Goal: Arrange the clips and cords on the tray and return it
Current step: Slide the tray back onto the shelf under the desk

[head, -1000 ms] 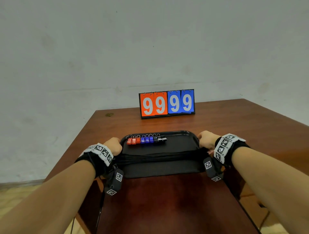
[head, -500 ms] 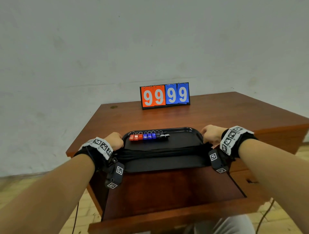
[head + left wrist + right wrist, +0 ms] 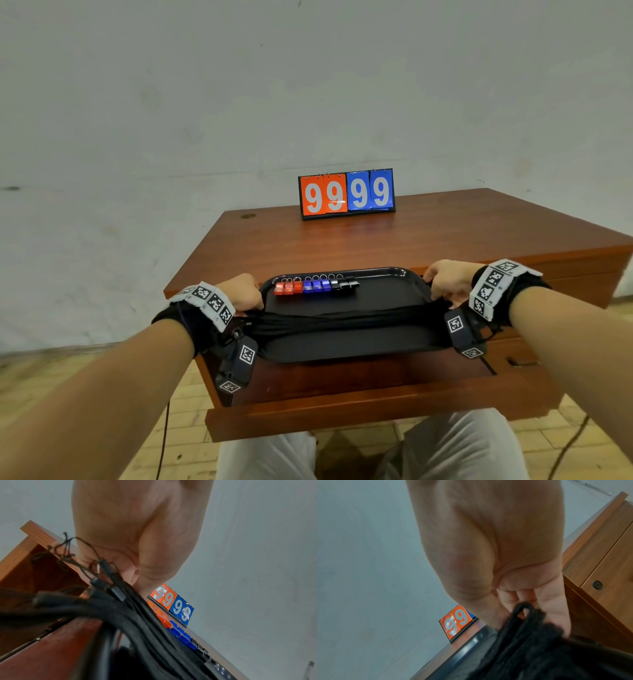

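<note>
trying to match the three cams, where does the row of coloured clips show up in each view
Head: the clips lie in a row along the far edge of the tray, left of centre.
Left wrist: the clips run diagonally at lower centre, just below the scoreboard.
Right wrist: not in view.
Shared landmark: the scoreboard showing 9s.

Right hand [image 3: 496, 547] fingers curled around black cords [image 3: 530, 642]; tray [image 3: 462, 654] rim and scoreboard [image 3: 456, 621] beyond.
</note>
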